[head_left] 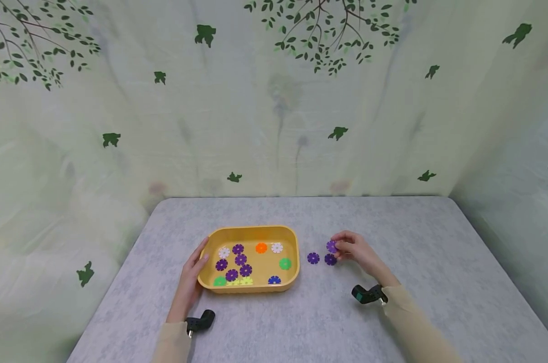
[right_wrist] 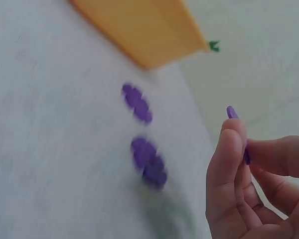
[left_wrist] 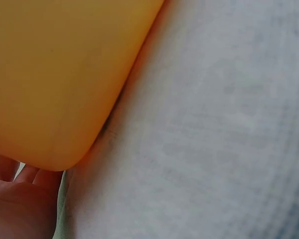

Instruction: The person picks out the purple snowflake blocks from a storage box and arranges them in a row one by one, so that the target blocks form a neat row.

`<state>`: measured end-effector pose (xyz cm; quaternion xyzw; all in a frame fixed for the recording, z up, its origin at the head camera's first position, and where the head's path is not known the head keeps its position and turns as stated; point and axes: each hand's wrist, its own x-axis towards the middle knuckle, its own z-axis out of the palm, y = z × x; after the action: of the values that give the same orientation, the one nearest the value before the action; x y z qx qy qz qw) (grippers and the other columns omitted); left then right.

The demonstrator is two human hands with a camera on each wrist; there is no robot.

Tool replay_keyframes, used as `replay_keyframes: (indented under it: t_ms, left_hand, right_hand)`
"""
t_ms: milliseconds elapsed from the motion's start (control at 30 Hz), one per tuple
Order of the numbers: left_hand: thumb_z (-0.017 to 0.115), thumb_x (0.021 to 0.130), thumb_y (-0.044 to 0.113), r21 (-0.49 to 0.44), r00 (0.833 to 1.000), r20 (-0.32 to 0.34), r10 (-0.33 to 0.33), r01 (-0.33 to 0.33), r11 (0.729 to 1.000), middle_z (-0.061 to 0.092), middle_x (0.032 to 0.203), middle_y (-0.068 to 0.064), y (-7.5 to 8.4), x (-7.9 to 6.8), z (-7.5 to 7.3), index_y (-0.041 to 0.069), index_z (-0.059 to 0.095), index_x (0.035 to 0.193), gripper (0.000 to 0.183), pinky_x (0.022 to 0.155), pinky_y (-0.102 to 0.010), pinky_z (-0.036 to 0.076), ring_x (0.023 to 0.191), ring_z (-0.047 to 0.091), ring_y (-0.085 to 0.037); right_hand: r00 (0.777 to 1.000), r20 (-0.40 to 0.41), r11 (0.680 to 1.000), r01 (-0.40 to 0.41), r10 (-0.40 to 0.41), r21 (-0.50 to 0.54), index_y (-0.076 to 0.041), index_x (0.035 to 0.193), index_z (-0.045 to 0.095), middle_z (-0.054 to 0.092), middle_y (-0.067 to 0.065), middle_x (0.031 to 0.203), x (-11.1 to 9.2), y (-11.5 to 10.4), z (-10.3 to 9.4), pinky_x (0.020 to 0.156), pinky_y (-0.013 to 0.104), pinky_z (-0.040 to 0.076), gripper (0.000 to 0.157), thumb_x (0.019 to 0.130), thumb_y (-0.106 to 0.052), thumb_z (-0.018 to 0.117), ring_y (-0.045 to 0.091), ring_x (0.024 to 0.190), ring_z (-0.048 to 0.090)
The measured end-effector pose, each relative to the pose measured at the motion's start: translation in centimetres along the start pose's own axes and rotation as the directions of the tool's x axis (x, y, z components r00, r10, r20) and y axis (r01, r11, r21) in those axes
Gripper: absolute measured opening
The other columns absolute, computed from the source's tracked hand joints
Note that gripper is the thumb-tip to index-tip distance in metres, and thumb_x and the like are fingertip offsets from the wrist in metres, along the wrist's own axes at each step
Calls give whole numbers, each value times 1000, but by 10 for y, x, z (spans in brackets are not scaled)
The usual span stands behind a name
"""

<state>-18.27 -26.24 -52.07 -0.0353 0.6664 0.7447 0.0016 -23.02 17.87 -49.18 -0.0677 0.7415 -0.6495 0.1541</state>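
In the head view my left hand [head_left: 192, 277] holds the left side of a yellow tray [head_left: 251, 289], thumb at the rim and fingers along the outer wall. My right hand [head_left: 355, 250] pinches a purple flower-shaped plastic disc [head_left: 331, 246] between thumb and fingers. The right wrist view shows this disc edge-on, raised above the table. Two more purple discs lie below it, one [head_left: 313, 258] nearer the tray and another [head_left: 330, 259] close under my fingertips. Part of my left hand is hidden behind the tray in the left wrist view.
Inside the tray are several purple discs [head_left: 240, 259], white ones [head_left: 277, 247], an orange one [head_left: 261, 247], green ones [head_left: 285, 263], a blue one [head_left: 274, 280] and yellow ones [head_left: 246, 282]. The grey table [head_left: 392, 222] backs onto a leaf-patterned cloth [head_left: 256, 111].
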Motion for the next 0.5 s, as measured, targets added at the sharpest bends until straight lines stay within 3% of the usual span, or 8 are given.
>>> replay_keyframes:
  t_ms: [200, 500]
  left_hand:
    - [48, 102, 29, 6, 1000, -1, -8, 8, 1000, 23, 157, 3, 1, 0, 1, 20, 32, 151, 52, 112, -32, 24, 142, 19, -16]
    - [47, 102, 29, 6, 1000, 0, -11, 11, 1000, 22, 157, 3, 2, -1, 1, 20, 32, 151, 52, 112, -33, 24, 142, 19, -16]
  right_hand:
    - [998, -56, 998, -46, 43, -43, 17, 112, 52, 60, 15, 87, -10, 19, -14, 63, 30, 57, 22, 94, 4, 46, 17, 69, 64]
    - [984, -166, 966, -99, 60, -240, 10, 106, 59, 63, 12, 79, -13, 27, -16, 54, 30, 56, 19, 91, 4, 50, 18, 61, 62]
